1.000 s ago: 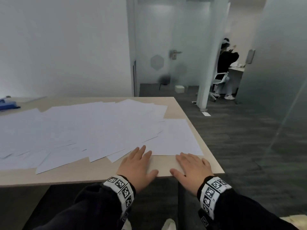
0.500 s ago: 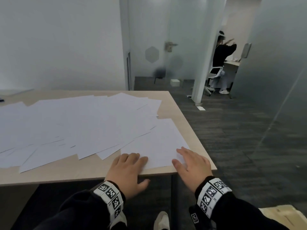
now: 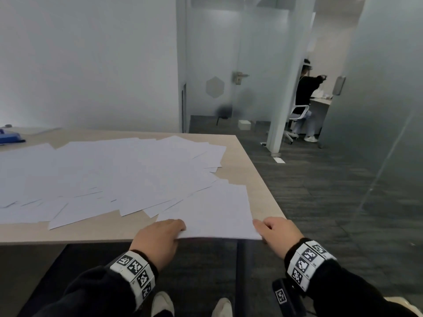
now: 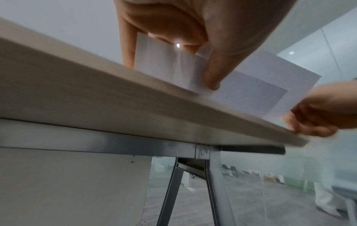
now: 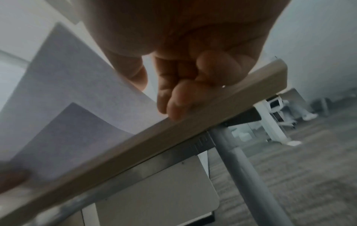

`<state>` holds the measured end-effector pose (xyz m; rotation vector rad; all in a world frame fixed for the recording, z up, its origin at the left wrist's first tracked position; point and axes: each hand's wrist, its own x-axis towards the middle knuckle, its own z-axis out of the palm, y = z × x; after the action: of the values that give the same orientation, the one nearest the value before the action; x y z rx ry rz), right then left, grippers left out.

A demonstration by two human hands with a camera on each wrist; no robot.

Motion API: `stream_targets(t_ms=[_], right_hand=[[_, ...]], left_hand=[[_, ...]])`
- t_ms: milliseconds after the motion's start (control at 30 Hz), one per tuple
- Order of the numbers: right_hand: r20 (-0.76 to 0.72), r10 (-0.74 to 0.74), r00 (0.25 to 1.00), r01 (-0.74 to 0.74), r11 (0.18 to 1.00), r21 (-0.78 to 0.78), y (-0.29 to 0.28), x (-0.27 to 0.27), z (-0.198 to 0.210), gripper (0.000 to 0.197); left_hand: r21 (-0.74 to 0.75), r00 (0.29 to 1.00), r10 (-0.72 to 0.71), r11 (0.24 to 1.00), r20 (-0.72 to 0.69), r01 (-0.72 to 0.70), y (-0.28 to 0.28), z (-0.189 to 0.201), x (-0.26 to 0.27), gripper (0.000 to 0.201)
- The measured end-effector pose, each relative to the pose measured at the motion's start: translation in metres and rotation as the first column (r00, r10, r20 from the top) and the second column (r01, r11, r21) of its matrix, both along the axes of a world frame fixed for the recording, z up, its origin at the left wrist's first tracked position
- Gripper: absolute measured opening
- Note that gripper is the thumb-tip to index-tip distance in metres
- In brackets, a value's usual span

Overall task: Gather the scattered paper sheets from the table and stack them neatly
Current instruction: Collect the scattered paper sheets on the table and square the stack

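Task barely begun. Left hand (image 3: pixel 158 239) and right hand (image 3: pixel 278 233) each pinch near corner of one white paper sheet (image 3: pixel 212 211), overhanging light wooden worktop (image 3: pixel 258 179) edge. Remaining white sheets (image 3: pixel 109 172) lie scattered, overlapping; no stack yet.

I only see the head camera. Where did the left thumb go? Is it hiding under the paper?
Observer: Yes. The left wrist view shows the thumb of the left hand pressing up under the sheet, with the fingers on top.
Operator: What are the other hand's fingers doing?
Observer: In the right wrist view, the fingers of the right hand are curled against the edge of the table, beside the sheet's corner.
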<state>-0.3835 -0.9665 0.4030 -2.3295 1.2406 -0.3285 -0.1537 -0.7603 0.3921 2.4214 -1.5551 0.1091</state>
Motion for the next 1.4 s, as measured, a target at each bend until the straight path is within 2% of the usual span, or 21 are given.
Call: stream_targets(t_ms=[67, 100, 167, 233, 300, 367, 500, 633, 700, 767, 833, 900, 967, 1033, 1100, 1200, 1300, 1400], right_hand=[[0.109, -0.046, 0.993, 0.022, 0.977, 0.211, 0.003, 0.006, 0.001, 0.064], [0.192, -0.116, 0.974, 0.034, 0.923, 0.383, 0.006, 0.009, 0.003, 0.065], [0.293, -0.252, 0.922, -0.010, 0.744, 0.669, 0.015, 0.013, 0.010, 0.069], [0.325, -0.322, 0.889, -0.059, 0.623, 0.780, 0.017, 0.017, 0.013, 0.067], [0.352, -0.355, 0.866, -0.104, 0.561, 0.821, 0.019, 0.021, 0.017, 0.055], [0.382, -0.395, 0.836, -0.124, 0.541, 0.832, 0.020, 0.028, 0.022, 0.034], [0.438, -0.474, 0.764, -0.118, 0.565, 0.816, 0.012, 0.037, 0.029, 0.024], [0.368, -0.418, 0.831, -0.023, 0.636, 0.772, 0.005, 0.047, 0.022, 0.007], [0.328, -0.406, 0.853, 0.019, 0.653, 0.757, -0.001, 0.054, 0.013, 0.014], [0.304, -0.402, 0.864, 0.048, 0.666, 0.745, -0.005, 0.059, 0.008, 0.019], [0.277, -0.384, 0.881, 0.081, 0.697, 0.712, -0.013, 0.065, 0.001, 0.011], [0.282, -0.372, 0.884, 0.087, 0.725, 0.683, -0.016, 0.071, 0.001, 0.005], [0.289, -0.351, 0.891, 0.080, 0.748, 0.659, -0.019, 0.078, 0.000, 0.003], [0.290, -0.330, 0.898, 0.079, 0.770, 0.633, -0.019, 0.083, 0.003, 0.004], [0.272, -0.317, 0.909, 0.094, 0.790, 0.606, -0.019, 0.086, 0.006, 0.007], [0.274, -0.348, 0.896, 0.139, 0.808, 0.572, -0.019, 0.090, 0.004, 0.033], [0.299, -0.380, 0.875, 0.155, 0.806, 0.572, -0.018, 0.091, 0.004, 0.023], [0.331, -0.403, 0.853, 0.159, 0.805, 0.572, -0.019, 0.093, 0.001, 0.025]], left_hand=[[-0.048, 0.997, 0.053, 0.997, -0.053, -0.056, 0.005, 0.006, 0.006, 0.027], [-0.081, 0.995, 0.073, 0.994, -0.075, -0.079, 0.008, 0.008, 0.008, 0.026], [-0.114, 0.991, 0.065, 0.990, -0.117, -0.079, 0.014, 0.009, 0.009, 0.026], [-0.126, 0.989, -0.009, 0.992, -0.147, -0.010, 0.019, 0.008, 0.007, 0.030], [-0.139, 0.984, -0.085, 0.988, -0.159, 0.063, 0.022, 0.004, 0.005, 0.036], [-0.154, 0.976, -0.175, 0.976, -0.131, 0.154, 0.024, -0.001, 0.006, 0.041], [-0.238, 0.933, -0.351, 0.916, -0.077, 0.325, 0.024, -0.004, 0.014, 0.042], [-0.243, 0.925, -0.367, 0.910, -0.095, 0.336, 0.017, -0.010, 0.025, 0.047], [-0.219, 0.929, -0.339, 0.927, -0.147, 0.304, 0.015, -0.010, 0.031, 0.050], [-0.131, 0.927, -0.316, 0.947, -0.201, 0.294, 0.015, -0.006, 0.032, 0.078], [-0.077, 0.948, -0.257, 0.966, -0.187, 0.247, 0.019, -0.001, 0.035, 0.097], [-0.054, 0.973, -0.146, 0.989, -0.182, 0.138, 0.020, 0.007, 0.044, 0.097], [0.021, 0.983, 0.025, 1.000, -0.180, -0.021, 0.016, 0.014, 0.056, 0.087], [0.152, 0.962, 0.210, 0.971, -0.177, -0.184, 0.010, 0.018, 0.071, 0.082], [0.272, 0.934, 0.315, 0.925, -0.168, -0.264, 0.006, 0.019, 0.086, 0.088], [0.358, 0.934, 0.331, 0.895, -0.133, -0.266, 0.008, 0.009, 0.096, 0.094], [0.309, 0.957, 0.277, 0.921, -0.089, -0.238, 0.014, 0.001, 0.082, 0.089], [0.205, 0.985, 0.168, 0.966, -0.039, -0.156, 0.019, 0.001, 0.064, 0.086]])
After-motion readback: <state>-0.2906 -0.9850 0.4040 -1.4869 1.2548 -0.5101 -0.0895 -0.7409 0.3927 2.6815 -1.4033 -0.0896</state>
